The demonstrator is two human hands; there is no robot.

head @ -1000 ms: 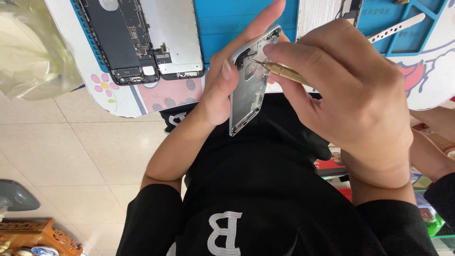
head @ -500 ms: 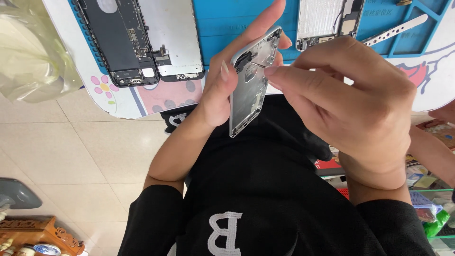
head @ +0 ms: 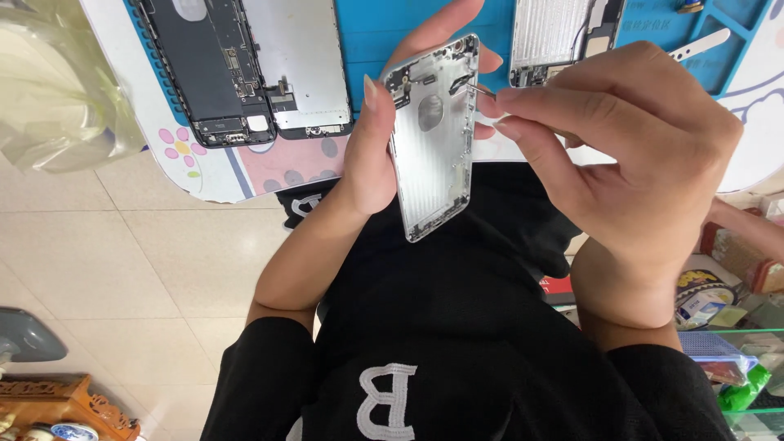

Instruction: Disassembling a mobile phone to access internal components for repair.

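Note:
My left hand [head: 384, 131] grips a bare silver phone housing [head: 433, 139], held upright over my lap with its inner side toward me. My right hand [head: 629, 155] pinches a thin metal tool [head: 485, 91], mostly hidden by the fingers, whose tip touches the housing's upper right edge. Both forearms come out of black sleeves.
On the blue work mat [head: 384, 24] lie an opened dark phone body [head: 208, 69] with its screen panel [head: 298, 65], another silver part [head: 563, 37] and a white pry tool [head: 698, 45]. A clear plastic bag [head: 57, 90] sits at left. Cluttered glass shelves [head: 735, 327] stand at right.
The housing has turned to face me more fully and the view has drawn closer. My right hand has lifted slightly, with the tool tip now at the housing's upper right edge.

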